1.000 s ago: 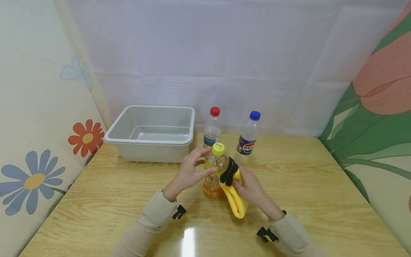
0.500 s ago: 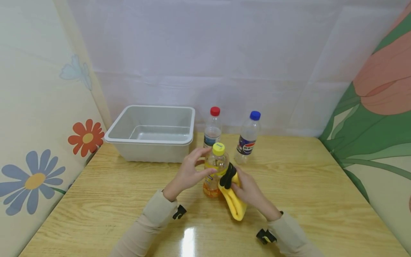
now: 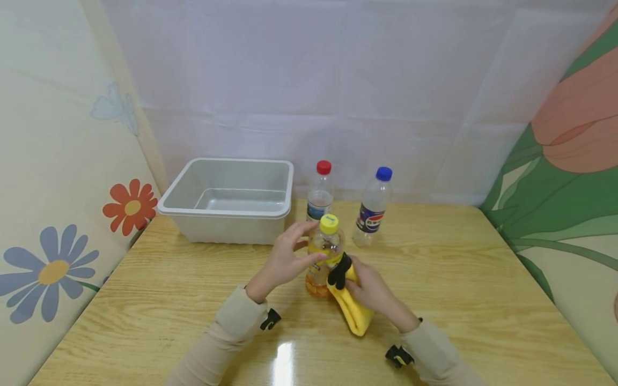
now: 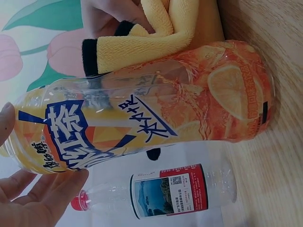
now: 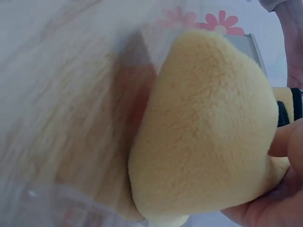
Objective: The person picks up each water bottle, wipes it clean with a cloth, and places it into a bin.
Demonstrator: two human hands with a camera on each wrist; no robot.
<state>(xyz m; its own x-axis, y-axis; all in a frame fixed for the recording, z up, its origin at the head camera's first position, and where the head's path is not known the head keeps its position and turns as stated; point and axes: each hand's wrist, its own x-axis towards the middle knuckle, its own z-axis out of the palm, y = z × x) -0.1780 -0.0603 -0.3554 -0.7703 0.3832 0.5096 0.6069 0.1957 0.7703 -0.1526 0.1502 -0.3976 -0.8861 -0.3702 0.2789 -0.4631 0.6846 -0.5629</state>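
Observation:
A clear plastic drink bottle (image 3: pixel 317 284) with a yellow cap and an orange-and-yellow printed label stands upright on the table. My left hand (image 3: pixel 284 261) holds it by the upper part, thumb on the near side and fingers behind. On the bottle's right side is a folded yellow cloth (image 3: pixel 356 313) with black edging, gripped in my right hand (image 3: pixel 375 288). In the left wrist view the cloth (image 4: pixel 142 52) lies against the bottle (image 4: pixel 142 109). The cloth (image 5: pixel 203 127) fills much of the right wrist view, my thumb pressing on it and the fingers partly hidden.
A grey plastic bin (image 3: pixel 232 228) stands at the back left. Behind the held bottle is a red-capped bottle (image 3: pixel 319 201), partly covered by it. A blue-capped bottle (image 3: pixel 373 212) stands farther right. A white sheet (image 3: pixel 338 80) hangs along the table's back edge.
My right hand and the cloth have slid a little down the bottle's right side, toward me. The left hand and the bottle stay in place.

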